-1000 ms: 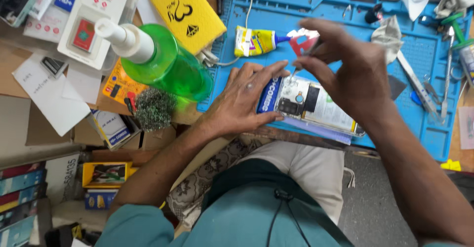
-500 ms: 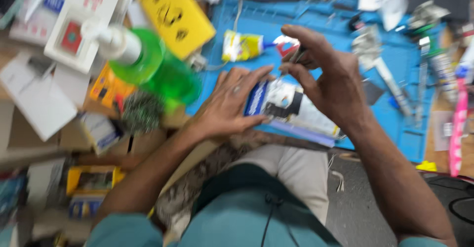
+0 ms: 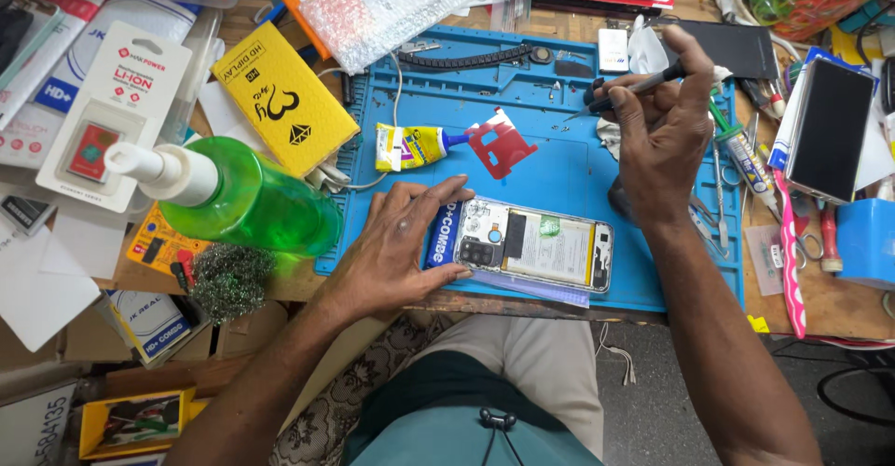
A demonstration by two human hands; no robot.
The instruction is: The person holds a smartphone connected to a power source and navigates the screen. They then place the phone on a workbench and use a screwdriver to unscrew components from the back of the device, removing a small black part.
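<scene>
An opened phone (image 3: 536, 242), back cover off and insides showing, lies near the front edge of a blue work mat (image 3: 569, 163). My left hand (image 3: 401, 242) rests flat on the mat, fingers touching the phone's left end. My right hand (image 3: 657, 140) is raised over the mat's right part, shut on a thin dark tool (image 3: 634, 86) that points left. A red film piece (image 3: 501, 144) and a small yellow glue tube (image 3: 410, 145) lie on the mat behind the phone.
A green pump bottle (image 3: 233, 196) lies left of the mat, a steel-wool ball (image 3: 228, 281) below it. Yellow (image 3: 280, 107) and white (image 3: 107, 112) packages sit at the left. Tweezers, screwdrivers and a dark phone (image 3: 825, 130) crowd the right side; bubble wrap (image 3: 392, 0) is behind.
My right hand has left the phone, moved up and to the right and now holds the thin tool. The red film lies on the mat. My left hand stays at the phone.
</scene>
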